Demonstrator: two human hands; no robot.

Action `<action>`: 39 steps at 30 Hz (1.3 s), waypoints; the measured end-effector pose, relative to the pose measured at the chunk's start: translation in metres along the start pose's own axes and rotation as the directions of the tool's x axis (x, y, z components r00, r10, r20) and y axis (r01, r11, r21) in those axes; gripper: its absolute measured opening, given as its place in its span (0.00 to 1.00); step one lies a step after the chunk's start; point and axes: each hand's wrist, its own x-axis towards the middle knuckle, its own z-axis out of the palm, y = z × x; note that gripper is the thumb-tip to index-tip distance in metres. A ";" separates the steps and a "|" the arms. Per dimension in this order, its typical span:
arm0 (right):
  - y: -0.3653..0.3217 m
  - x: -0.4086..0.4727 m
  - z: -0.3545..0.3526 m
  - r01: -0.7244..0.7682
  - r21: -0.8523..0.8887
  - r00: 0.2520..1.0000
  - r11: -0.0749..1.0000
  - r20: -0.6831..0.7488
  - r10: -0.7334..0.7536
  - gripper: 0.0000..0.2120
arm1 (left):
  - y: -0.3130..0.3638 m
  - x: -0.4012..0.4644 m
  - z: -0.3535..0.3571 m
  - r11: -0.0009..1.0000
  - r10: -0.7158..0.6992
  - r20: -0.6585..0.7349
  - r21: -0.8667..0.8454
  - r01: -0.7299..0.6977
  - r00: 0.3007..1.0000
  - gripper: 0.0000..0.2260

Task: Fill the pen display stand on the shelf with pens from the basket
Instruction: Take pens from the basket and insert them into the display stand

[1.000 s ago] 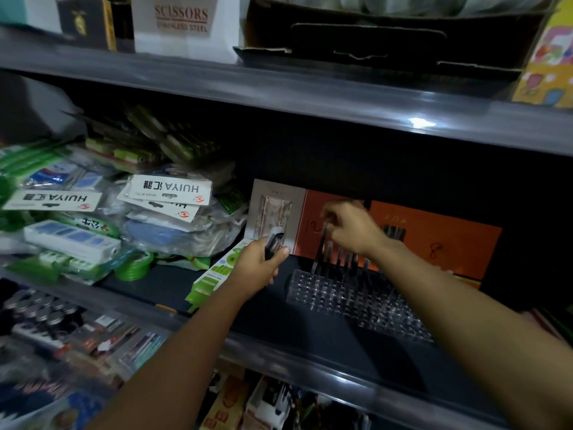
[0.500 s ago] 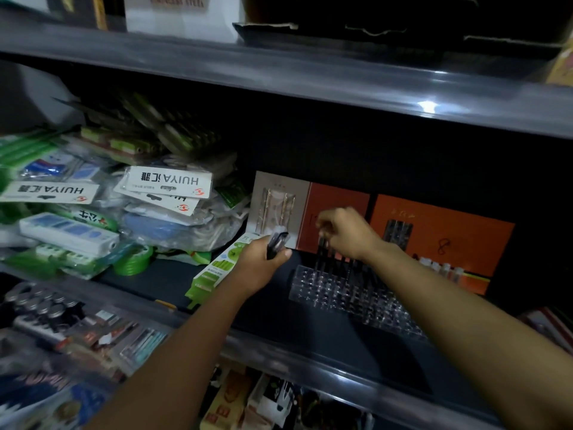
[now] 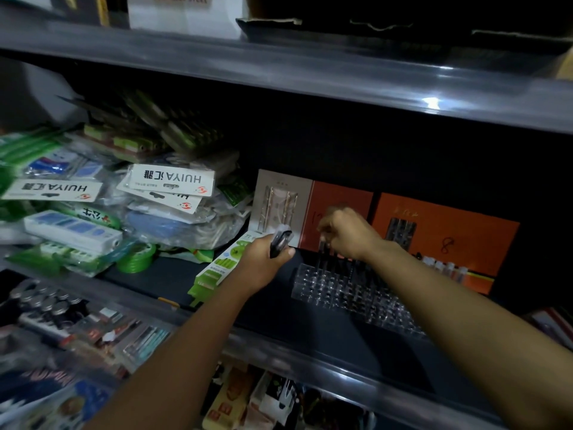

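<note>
A clear plastic pen display stand [image 3: 347, 293] with many small holes lies on the dark middle shelf. Several dark pens stand in its back row. My right hand [image 3: 347, 232] hovers over the stand's back left corner and pinches a dark pen [image 3: 322, 248] upright at a hole there. My left hand [image 3: 263, 262], just left of the stand, grips a small bundle of dark pens [image 3: 280, 240] whose ends stick up past my thumb. The basket is out of view.
Orange pen boxes [image 3: 446, 234] and a beige one [image 3: 279, 203] lean against the back wall behind the stand. Bagged stationery [image 3: 167, 197] piles up on the left. A green packet [image 3: 217, 268] lies beside my left hand. The upper shelf's edge [image 3: 279, 66] overhangs.
My right hand has come down and a little left, lowering its pen toward the stand's back corner. My left hand has stayed almost still with its bundle. The camera has tilted down slightly.
</note>
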 end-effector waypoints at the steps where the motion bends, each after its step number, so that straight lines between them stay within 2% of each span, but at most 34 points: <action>1: 0.000 0.000 -0.001 0.018 0.000 1.000 1.000 -0.011 -0.018 0.07 | 0.000 0.000 0.000 1.000 0.007 0.000 0.004 -0.007 1.000 0.07; 3: -0.003 -0.001 -0.006 0.049 0.043 0.997 0.998 -0.068 -0.046 0.09 | 0.002 -0.001 0.000 1.000 0.020 -0.010 0.014 -0.020 1.000 0.07; 5: -0.010 -0.004 -0.013 0.083 0.172 0.990 0.982 -0.123 -0.062 0.11 | 0.002 -0.002 0.000 0.999 0.031 -0.019 0.024 -0.030 0.999 0.06; 7: -0.022 -0.009 -0.020 0.139 0.316 0.986 0.939 -0.132 -0.102 0.10 | 0.002 -0.003 0.001 0.999 0.038 -0.026 0.030 -0.038 0.999 0.05; 9: -0.033 -0.015 -0.025 0.180 0.372 0.983 0.910 -0.105 -0.152 0.10 | 0.004 -0.003 0.002 0.999 0.029 -0.032 0.036 -0.028 0.999 0.04; 13: -0.048 -0.018 -0.027 0.190 0.375 0.982 0.907 -0.091 -0.168 0.08 | 0.010 -0.007 0.002 0.998 0.039 -0.048 0.059 -0.036 0.998 0.09; 21: -0.059 -0.019 -0.031 0.148 0.449 0.986 0.881 -0.132 -0.098 0.05 | 0.024 -0.016 0.000 0.998 0.025 -0.062 0.065 -0.021 0.998 0.03; 24: -0.058 -0.020 -0.036 0.157 0.413 0.980 0.897 -0.178 -0.089 0.02 | 0.025 -0.019 -0.003 0.998 0.025 -0.064 0.066 -0.021 0.998 0.04; 28: -0.047 -0.021 -0.048 0.140 0.411 0.977 0.901 -0.205 -0.058 0.04 | 0.018 -0.022 -0.011 0.996 -0.012 -0.081 0.091 0.019 0.997 0.06; 32: -0.032 -0.019 -0.062 0.093 0.397 0.972 0.913 -0.236 0.004 0.04 | 0.005 -0.021 -0.018 0.995 -0.056 -0.070 0.080 0.061 0.996 0.11; 39: -0.007 -0.009 -0.069 -0.036 0.332 0.964 0.943 -0.235 0.120 0.05 | -0.006 -0.016 -0.022 0.990 -0.043 -0.115 0.125 0.057 0.992 0.12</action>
